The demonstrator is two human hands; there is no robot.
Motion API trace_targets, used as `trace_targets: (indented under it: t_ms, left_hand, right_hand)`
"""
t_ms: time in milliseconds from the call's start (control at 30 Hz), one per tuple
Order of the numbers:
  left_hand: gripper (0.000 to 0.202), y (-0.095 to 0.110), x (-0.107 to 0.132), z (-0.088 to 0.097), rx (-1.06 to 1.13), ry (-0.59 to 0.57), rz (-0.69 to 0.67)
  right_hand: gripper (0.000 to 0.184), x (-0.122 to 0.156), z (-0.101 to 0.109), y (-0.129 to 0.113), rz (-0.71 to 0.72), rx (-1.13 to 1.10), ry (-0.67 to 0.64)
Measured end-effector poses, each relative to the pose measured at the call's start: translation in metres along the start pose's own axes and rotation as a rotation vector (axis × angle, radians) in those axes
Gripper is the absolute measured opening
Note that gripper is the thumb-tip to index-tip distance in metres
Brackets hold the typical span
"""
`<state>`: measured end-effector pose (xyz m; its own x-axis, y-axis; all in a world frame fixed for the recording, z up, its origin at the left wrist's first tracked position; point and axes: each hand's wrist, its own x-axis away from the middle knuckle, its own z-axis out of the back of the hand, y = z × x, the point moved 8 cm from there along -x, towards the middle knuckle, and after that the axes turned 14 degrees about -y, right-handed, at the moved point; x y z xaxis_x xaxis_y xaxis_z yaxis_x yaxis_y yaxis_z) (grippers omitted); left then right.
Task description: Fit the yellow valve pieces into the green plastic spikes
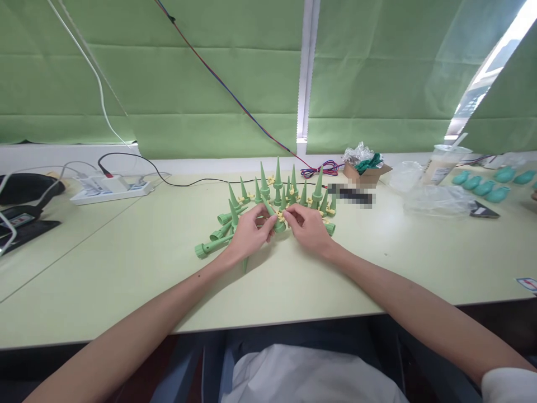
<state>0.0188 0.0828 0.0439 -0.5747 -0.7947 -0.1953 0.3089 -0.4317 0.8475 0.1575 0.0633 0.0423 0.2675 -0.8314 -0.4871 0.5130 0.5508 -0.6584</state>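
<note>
My left hand is closed round a green plant watering spike, its pointed end leaning up to the left. With thumb and finger together, my right hand pinches a small yellow valve at the side of that spike. Whether the valve sits in the spike is hidden by my fingers. Behind both hands several green spikes stand points up, some with yellow valves on them. More spikes lie on their sides by my left wrist, one with its ribbed cap toward the left.
A white power strip with cables lies at the left. Toward the right back are a small cardboard box, a plastic cup with a straw, clear plastic bags, a phone and several teal bulb-shaped pieces. The table's front edge runs below my forearms.
</note>
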Motion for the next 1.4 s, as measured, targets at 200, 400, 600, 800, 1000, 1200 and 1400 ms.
trace_targets:
  t_ms: [200,400,600,800,1000,1200,1400]
  left_hand:
    - [0.025,0.0,0.002,0.0,-0.022,0.025,-0.006]
    - [0.021,0.005,0.003,0.0,-0.189,0.04,-0.063]
    - [0.017,0.006,0.004,-0.001,-0.252,0.038,-0.124]
    - [0.018,0.01,0.006,-0.006,-0.264,0.024,-0.22]
    - [0.019,0.011,0.006,-0.005,-0.233,0.052,-0.212]
    - [0.023,0.007,0.006,0.003,-0.09,0.1,-0.097]
    - [0.053,-0.007,0.001,-0.008,0.004,-0.075,0.113]
  right_hand:
    - [0.025,0.0,-0.001,0.0,0.006,-0.033,-0.016]
    - [0.028,0.0,-0.005,0.003,-0.006,-0.043,-0.042]
    - [0.03,-0.001,-0.009,0.011,-0.109,-0.151,-0.086]
    - [0.036,-0.001,-0.012,0.026,-0.231,-0.374,-0.117]
    - [0.037,-0.001,-0.011,0.029,-0.205,-0.423,-0.042]
    - [0.037,0.001,-0.005,0.025,-0.157,-0.463,0.038]
    - [0.036,0.003,0.001,0.015,-0.106,-0.473,0.063]
